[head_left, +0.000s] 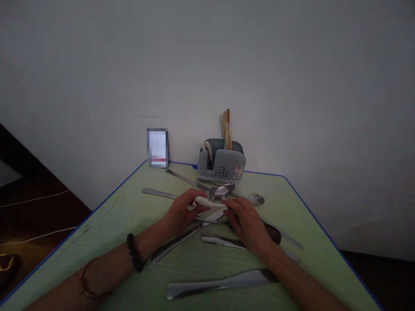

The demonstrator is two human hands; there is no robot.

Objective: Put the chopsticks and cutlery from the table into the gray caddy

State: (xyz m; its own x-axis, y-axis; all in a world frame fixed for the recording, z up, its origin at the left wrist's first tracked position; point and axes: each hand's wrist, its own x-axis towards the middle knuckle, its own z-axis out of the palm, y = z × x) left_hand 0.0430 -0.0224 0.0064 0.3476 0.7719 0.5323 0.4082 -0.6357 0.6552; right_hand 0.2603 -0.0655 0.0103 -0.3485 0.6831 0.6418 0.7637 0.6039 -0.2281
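Above the middle of a pale green worktop with a blue edge (pixel 292 203), a white, curved, smooth-surfaced spoon (pixel 210 202) is held sideways, the left hand (pixel 182 213) with its grip pinched on the broader end and the right hand (pixel 249 219) with its grip pinched on the narrow end. Around and beneath them lie scattered shiny metal pieces, among them a round-bowled silver spoon (pixel 256 199) and, nearest the viewer, a broad-bladed silver knife (pixel 220 284). Farther back, a grey plastic perforated holder (pixel 231 157) carries slim wooden chopsticks (pixel 228 129), while a dark-framed rectangular phone (pixel 158 147) leans against the plain pale wall (pixel 292 86).
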